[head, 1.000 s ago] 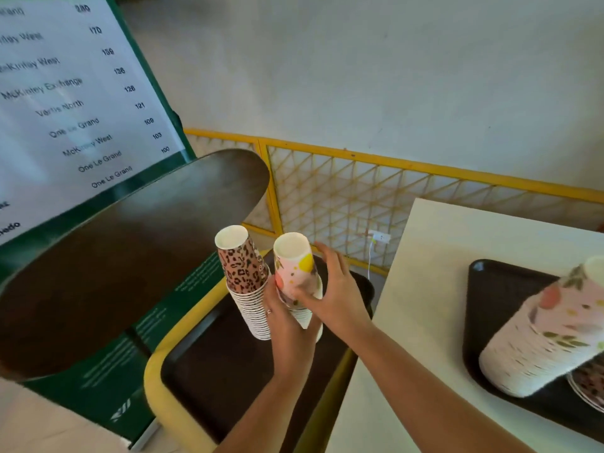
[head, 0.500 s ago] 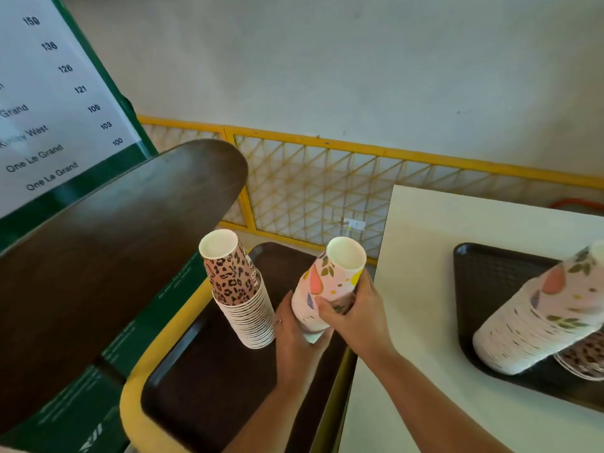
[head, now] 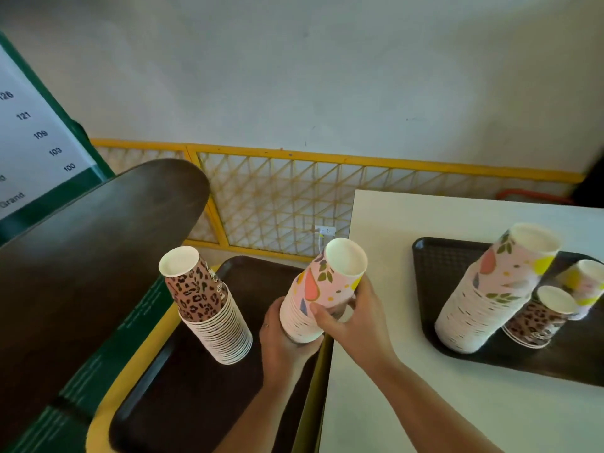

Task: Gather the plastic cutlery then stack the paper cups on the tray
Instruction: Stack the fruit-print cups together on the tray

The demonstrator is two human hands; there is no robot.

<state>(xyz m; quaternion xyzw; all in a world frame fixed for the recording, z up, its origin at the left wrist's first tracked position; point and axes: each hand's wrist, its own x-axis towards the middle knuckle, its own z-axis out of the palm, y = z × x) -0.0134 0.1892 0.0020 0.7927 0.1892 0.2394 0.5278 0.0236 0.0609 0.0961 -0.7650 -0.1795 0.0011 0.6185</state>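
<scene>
The floral cup stack [head: 322, 291] is now off the brown tray [head: 196, 387] on the yellow chair and tipped toward the white table [head: 408, 387], its open mouth leaning right; a second ago it stood upright beside the leopard stack [head: 209, 305], and half a second ago it had only begun to tilt; so the lift is made and the carry across seems under way. The right hand [head: 351, 317] wraps its fingers round the lower cups from the table side; the left hand [head: 282, 335] cups the base from beneath; both are closed on the same stack, close together. The leopard stack stays where it was on the brown tray, leaning left, well clear of the hands. On the table the black tray [head: 434, 282] already bears a tall floral stack [head: 490, 289], a short leopard stack [head: 539, 317] just in front of it and another cup [head: 586, 282] behind; I would guess the held stack is bound there, to be set on the tall floral one or beside it. No cutlery shows anywhere I can see; that part I cannot judge. A stack held so far over could shed its top cups if hurried.
</scene>
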